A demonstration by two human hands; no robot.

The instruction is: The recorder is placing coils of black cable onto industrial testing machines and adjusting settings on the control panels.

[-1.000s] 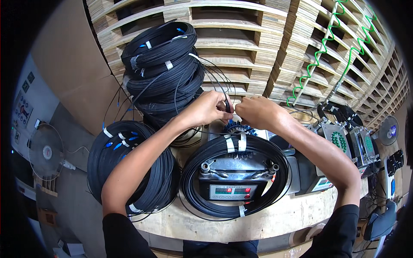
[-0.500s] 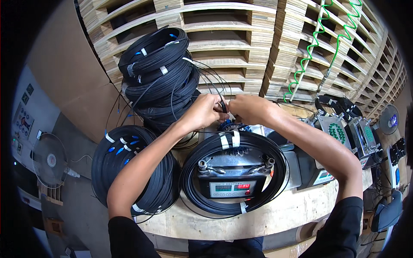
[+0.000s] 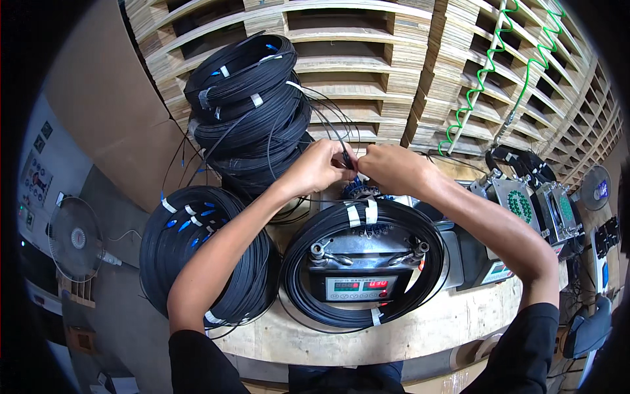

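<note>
My left hand (image 3: 314, 172) is closed, its fingers pinching a black cable (image 3: 347, 157) above the far side of a metal machine with a red digital display (image 3: 359, 286). Right beside it, my right hand (image 3: 396, 169) is closed too, fingertips meeting the left ones; what they grip is hidden. Just below both hands sits a ring of small blue-tipped connectors (image 3: 359, 189) on the machine. Around the machine's front lies a coil of black cable (image 3: 296, 282), bound with white tape, its upper part resting over the machine.
A tall stack of black cable coils (image 3: 252, 138) stands at the far left, with another coil stack holding blue connectors (image 3: 226, 289) nearer. More machines (image 3: 518, 203) stand to the right. Wooden pallets (image 3: 338, 49) rise behind the table (image 3: 420, 335); green coiled hoses (image 3: 485, 65) hang there.
The view has shifted slightly, so most things sit a little further right. Both hands stay together above the machine; a white piece seen at the fingertips before no longer shows.
</note>
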